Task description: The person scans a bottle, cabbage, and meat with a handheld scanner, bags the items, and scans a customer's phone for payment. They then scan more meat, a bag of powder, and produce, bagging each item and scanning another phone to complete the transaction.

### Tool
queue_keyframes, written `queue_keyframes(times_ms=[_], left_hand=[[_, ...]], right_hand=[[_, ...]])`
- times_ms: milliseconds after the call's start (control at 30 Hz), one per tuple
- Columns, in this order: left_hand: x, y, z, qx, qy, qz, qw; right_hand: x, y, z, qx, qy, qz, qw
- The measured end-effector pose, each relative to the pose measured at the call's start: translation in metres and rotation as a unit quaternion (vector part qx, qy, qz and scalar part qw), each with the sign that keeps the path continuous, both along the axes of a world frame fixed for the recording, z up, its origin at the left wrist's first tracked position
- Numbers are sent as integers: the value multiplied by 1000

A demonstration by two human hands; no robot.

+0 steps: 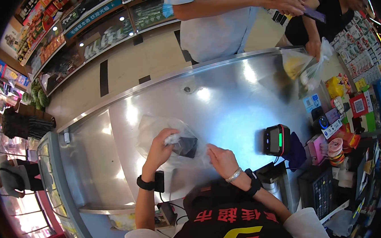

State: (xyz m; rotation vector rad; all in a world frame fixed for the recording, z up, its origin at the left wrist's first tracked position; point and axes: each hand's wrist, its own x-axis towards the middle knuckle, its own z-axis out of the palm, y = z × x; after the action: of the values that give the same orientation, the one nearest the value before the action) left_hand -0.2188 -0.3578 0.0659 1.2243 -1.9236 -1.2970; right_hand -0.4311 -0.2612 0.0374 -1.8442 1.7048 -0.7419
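Observation:
A clear plastic bag point(153, 125) rests on the metal counter in front of me, with a dark, boxy item point(187, 146) inside it. My left hand point(159, 149) is closed around the bunched, whitish part of the bag. On the other side, my right hand point(223, 160) is closed in a pinch at the bag's right edge. What the dark item is cannot be made out through the plastic.
The steel counter point(90, 149) spans the view. A payment terminal point(276, 140) stands to the right, near a keyboard point(324, 193). Across the counter, one person holds a phone point(314, 15). Another person's hand point(314, 49) grips filled plastic bags point(314, 71) at the far right.

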Motion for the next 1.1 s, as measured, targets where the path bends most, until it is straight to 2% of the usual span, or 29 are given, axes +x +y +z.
queue_keyframes(times_ms=[100,167,233,267,300,333,400,433,467,500,533,600,667,700,733,767,833,867,900,933,1033,1067,1100], left_hand=[[-4,5,-2,-39,-15,39,998],[6,8,-9,-140,-73,105,982],[18,6,-18,-247,-147,165,944],[21,7,-15,-294,-211,206,909],[21,8,-7,-304,-263,220,889],[25,8,-4,-316,-312,235,865],[56,3,-34,-291,-332,218,870],[84,-3,-57,-272,-290,189,898],[80,-4,-47,-172,-192,256,932],[82,-5,-29,-155,-160,238,945],[83,-4,-19,-80,-48,301,949],[101,-13,8,90,188,355,912],[136,-26,19,170,392,320,846],[158,-36,23,180,405,276,853],[167,-40,33,197,445,275,829],[174,-47,43,210,457,307,808],[196,-64,49,229,470,196,830],[206,-75,51,234,464,212,827],[215,-88,52,240,459,230,824],[226,-100,49,246,453,249,820],[298,-161,12,149,422,240,862],[240,-112,53,-19,165,302,939],[247,-123,58,-56,107,295,948]], right_hand=[[-4,-4,-6,14,-63,-43,997],[-4,-2,-8,23,-104,-48,993],[1,-3,-5,22,-138,-56,989],[1,-3,-6,65,-154,-46,985],[1,-4,-9,105,-171,-38,979],[4,-5,-14,98,-183,-46,977],[4,-9,-15,76,-207,-55,974],[3,-12,-12,63,-218,-54,972],[2,-17,-8,51,-231,-50,970],[0,-21,-4,67,-272,-57,958],[-1,-24,-1,86,-314,-61,944],[1,-31,-1,114,-402,-66,906],[7,-41,3,87,-433,-21,897],[7,-43,9,72,-448,0,891],[1,-43,35,138,-435,8,890],[-2,-42,44,151,-450,2,880],[-7,-40,52,177,-482,-6,858],[-12,-37,46,88,-365,-27,926],[-19,-33,34,1,-238,-50,970],[-28,-26,23,-81,-102,-71,989],[-82,0,16,-97,-65,-151,982],[-100,10,11,-118,-35,-201,972],[-117,24,14,-112,-5,-251,961]])
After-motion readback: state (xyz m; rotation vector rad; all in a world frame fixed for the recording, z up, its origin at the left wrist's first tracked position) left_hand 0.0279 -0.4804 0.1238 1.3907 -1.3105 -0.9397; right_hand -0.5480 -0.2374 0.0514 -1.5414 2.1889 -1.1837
